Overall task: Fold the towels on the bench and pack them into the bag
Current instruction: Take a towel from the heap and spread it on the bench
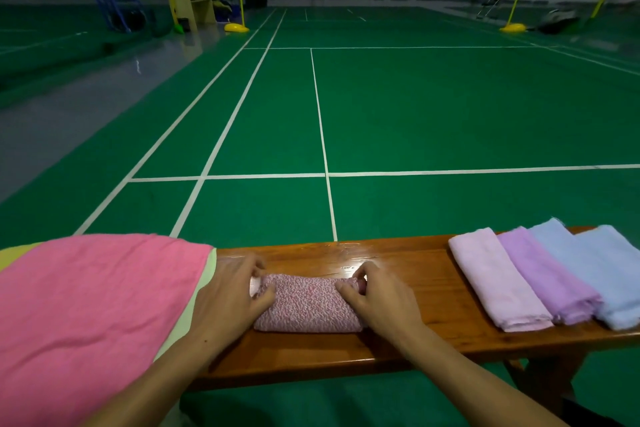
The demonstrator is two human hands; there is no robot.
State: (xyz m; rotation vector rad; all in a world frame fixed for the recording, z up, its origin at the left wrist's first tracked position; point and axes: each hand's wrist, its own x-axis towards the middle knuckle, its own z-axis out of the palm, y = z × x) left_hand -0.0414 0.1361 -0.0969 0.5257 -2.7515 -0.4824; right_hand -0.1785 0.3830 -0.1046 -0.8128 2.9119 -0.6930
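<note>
Two hands, left hand [232, 291] and right hand [375, 298], curled fingers [348, 291] gripping patterned towel [306, 305] ends

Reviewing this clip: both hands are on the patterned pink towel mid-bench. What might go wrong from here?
1. The left hand and right hand grip only the ends of the patterned towel, so its folds may loosen when lifted.
2. The folded pastel towels overhang the bench front edge at right; a nudge may drop them.
3. No bag is identifiable in view, unless it is the big pink cloth, so packing may be awkward.
</note>
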